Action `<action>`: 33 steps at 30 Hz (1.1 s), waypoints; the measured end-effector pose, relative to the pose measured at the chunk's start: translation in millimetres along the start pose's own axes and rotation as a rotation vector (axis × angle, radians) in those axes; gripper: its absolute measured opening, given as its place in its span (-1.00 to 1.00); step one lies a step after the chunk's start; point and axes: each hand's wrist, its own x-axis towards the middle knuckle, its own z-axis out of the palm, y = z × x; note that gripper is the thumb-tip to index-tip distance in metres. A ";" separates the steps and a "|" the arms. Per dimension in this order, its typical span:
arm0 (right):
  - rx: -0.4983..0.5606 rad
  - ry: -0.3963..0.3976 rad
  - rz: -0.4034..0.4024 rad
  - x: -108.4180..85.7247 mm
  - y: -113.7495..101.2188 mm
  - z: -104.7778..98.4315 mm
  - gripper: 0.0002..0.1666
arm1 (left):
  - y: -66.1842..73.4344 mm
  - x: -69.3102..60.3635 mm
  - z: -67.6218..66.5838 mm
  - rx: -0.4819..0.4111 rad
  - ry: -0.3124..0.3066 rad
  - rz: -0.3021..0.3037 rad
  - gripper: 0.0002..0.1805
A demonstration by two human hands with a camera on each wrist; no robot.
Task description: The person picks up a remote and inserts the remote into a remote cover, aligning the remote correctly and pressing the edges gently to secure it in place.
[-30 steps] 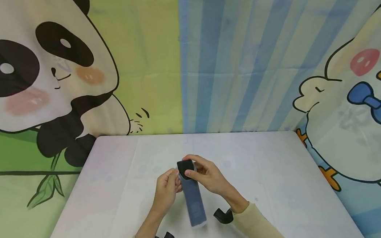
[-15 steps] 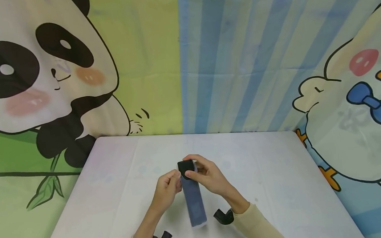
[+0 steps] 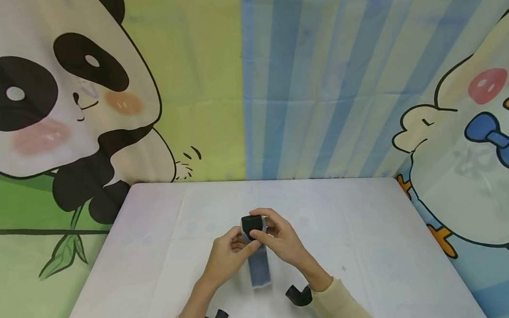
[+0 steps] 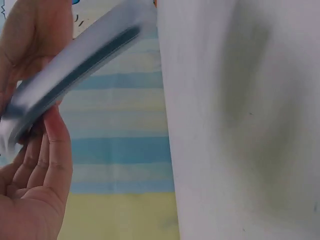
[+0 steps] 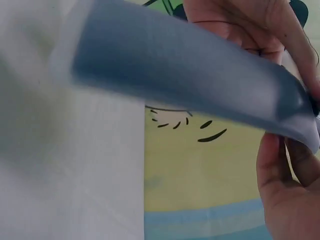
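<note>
A small black block with rounded corners (image 3: pixel 251 222) sits at the upper end of a long blue-grey strip (image 3: pixel 259 268) with pale translucent edges. My right hand (image 3: pixel 286 242) pinches the block, thumb on its face and index finger over its top. From the other side, my left hand (image 3: pixel 226 259) grips the strip's upper part, its thumb across the strip just below the block. In the right wrist view the strip (image 5: pixel 170 65) looks smooth and bends near the fingers. The strip (image 4: pixel 82 57) appears edge-on in the left wrist view. Its exact kind is unclear.
Both hands work above a white table (image 3: pixel 176 241). Black elbow-shaped pieces (image 3: pixel 299 295) sit at both wrists. Behind the table hangs a printed cloth (image 3: pixel 203 108) with a panda and a duck.
My left hand has opened its curled fingers and brought its thumb across the strip. The strip's lower end has tipped, looking shorter. The right hand keeps its pinch on the black block, shifting slightly right.
</note>
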 end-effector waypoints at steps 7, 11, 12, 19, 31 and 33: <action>-0.222 0.121 -0.063 -2.6 -13.3 -6.2 -0.55 | 22.6 -1.3 -2.2 -0.035 0.016 0.031 -0.87; -0.261 0.159 -0.159 -6.3 7.1 -13.5 -0.66 | 31.3 -4.2 -3.5 -0.053 0.022 0.055 -0.75; -0.270 0.159 -0.183 -7.6 13.0 -14.9 -0.66 | 30.1 -4.7 -3.2 -0.050 0.018 0.056 -0.73; -0.343 0.166 -0.252 -14.4 30.8 -17.5 -0.66 | 1.7 -3.4 2.4 -0.093 -0.007 0.001 -0.57; -0.210 0.107 -0.106 -10.7 -15.2 -6.2 -0.74 | -7.8 -4.3 -1.7 -0.259 -0.129 0.006 -0.59; -0.167 0.086 -0.062 -11.4 -16.1 -6.9 -0.76 | -8.0 -5.1 -2.5 -0.268 -0.145 0.016 -0.60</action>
